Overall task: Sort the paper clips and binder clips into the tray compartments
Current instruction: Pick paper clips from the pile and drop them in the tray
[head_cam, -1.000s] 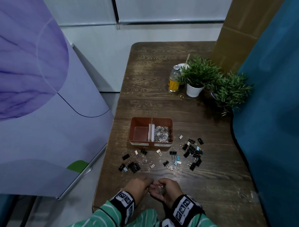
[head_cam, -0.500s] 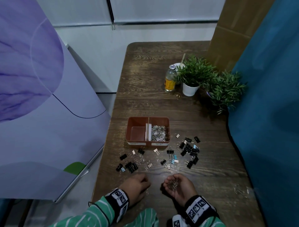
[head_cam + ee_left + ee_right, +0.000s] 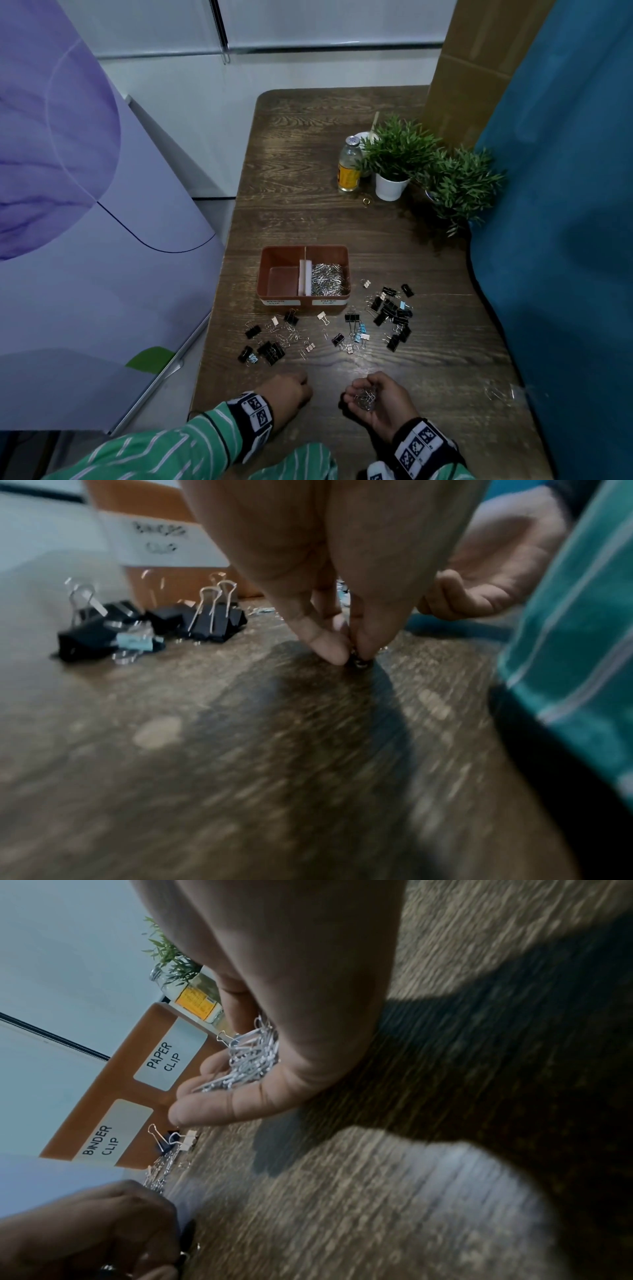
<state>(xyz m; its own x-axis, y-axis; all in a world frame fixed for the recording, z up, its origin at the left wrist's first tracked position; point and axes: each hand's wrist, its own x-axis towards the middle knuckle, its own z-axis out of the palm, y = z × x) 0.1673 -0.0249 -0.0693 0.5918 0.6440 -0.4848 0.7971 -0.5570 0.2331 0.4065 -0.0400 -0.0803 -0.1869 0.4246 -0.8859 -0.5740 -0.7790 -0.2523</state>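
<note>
The brown tray (image 3: pixel 342 247) has two compartments. The left one, labelled BINDER CLIP, holds nothing; the right one, labelled PAPER CLIP, holds a heap of paper clips (image 3: pixel 327 279). Binder clips lie loose in front of it in a left cluster (image 3: pixel 270 351) and a right cluster (image 3: pixel 392 310), mixed with stray paper clips. My right hand (image 3: pixel 356 394) is cupped palm up near the front edge and holds a pile of paper clips (image 3: pixel 250 1058). My left hand (image 3: pixel 349 653) is down on the table, and its fingertips pinch a small metal clip (image 3: pixel 358 662).
A glass bottle (image 3: pixel 349 168) and two potted plants (image 3: pixel 394 161) stand at the back right, with a small ring (image 3: pixel 366 201) beside them. A blue curtain (image 3: pixel 565 240) borders the right side and a purple panel (image 3: pixel 85 205) the left. Stray paper clips (image 3: pixel 496 394) lie at the near right.
The hands were together at the front edge. They have parted: the right hand turned palm up with the paper clips, and the left went down to the table to pinch a clip.
</note>
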